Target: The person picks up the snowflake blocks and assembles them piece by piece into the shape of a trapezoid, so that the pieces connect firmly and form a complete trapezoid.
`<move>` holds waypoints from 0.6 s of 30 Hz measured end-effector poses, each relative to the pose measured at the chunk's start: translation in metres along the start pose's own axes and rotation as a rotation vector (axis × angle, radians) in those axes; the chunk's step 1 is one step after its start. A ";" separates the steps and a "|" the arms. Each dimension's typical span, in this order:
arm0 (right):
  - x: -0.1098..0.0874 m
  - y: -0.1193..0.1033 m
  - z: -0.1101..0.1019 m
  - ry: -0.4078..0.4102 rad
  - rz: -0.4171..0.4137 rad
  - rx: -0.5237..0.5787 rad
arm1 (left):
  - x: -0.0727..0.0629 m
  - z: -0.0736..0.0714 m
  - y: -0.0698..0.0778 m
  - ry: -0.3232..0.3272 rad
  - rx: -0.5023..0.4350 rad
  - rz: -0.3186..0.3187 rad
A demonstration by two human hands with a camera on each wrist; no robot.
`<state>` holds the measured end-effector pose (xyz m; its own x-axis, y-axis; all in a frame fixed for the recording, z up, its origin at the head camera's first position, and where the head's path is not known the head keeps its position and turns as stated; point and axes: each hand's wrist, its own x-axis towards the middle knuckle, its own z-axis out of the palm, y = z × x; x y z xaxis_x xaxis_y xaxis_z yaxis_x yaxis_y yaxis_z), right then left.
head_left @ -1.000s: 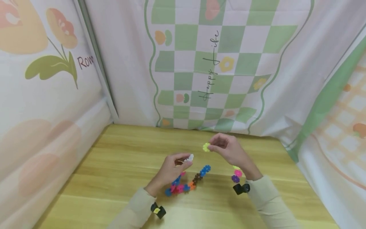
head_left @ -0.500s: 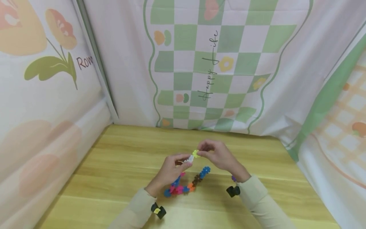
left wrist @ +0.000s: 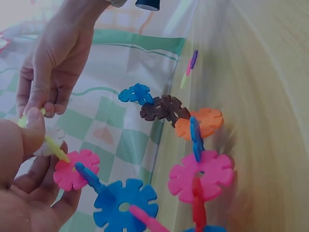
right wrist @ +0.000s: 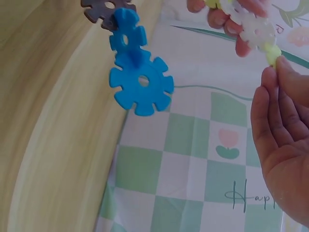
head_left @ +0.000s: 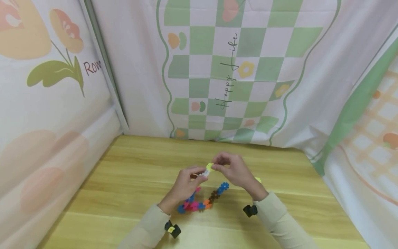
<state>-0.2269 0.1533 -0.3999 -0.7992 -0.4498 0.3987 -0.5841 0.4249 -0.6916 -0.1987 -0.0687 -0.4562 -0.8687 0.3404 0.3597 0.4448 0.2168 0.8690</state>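
My left hand (head_left: 183,183) pinches the white notched interlocking disc (right wrist: 258,33) near one end of a chain of plastic discs. Between the thumb and fingertips of my right hand (head_left: 233,171) is a yellow interlocking disc (right wrist: 273,54), its edge meeting the white one. From the left hand the chain bends down past a pink disc (left wrist: 77,169) and a blue disc (left wrist: 116,205). Farther along come another pink disc (left wrist: 210,181), an orange disc (left wrist: 210,121), brown discs (left wrist: 154,110) and, at the far end, blue discs (head_left: 223,188).
Beyond the right wrist a loose yellow disc (head_left: 258,180) shows on the wooden table (head_left: 140,162); in the left wrist view a purple disc (left wrist: 194,59) stands near it with a pink one. Printed curtains (head_left: 140,86) enclose the table's back and sides.
My right hand has moved left and a little down, bringing the yellow disc from apart to against the white disc. The left hand has stayed nearly still.
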 end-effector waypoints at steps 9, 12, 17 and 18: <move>0.004 -0.004 0.012 0.029 0.010 0.011 | 0.000 -0.004 0.000 0.041 0.082 0.048; 0.008 -0.002 0.007 -0.026 0.028 0.003 | 0.002 -0.007 0.000 -0.011 0.078 0.004; 0.019 0.004 -0.001 -0.191 0.017 0.034 | 0.004 -0.010 0.000 -0.048 0.027 -0.088; 0.021 0.005 -0.001 -0.230 0.016 0.051 | 0.004 -0.010 0.000 -0.037 0.009 -0.102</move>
<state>-0.2470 0.1467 -0.3940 -0.7512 -0.6134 0.2438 -0.5593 0.3952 -0.7287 -0.2042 -0.0767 -0.4515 -0.9012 0.3493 0.2565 0.3563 0.2601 0.8975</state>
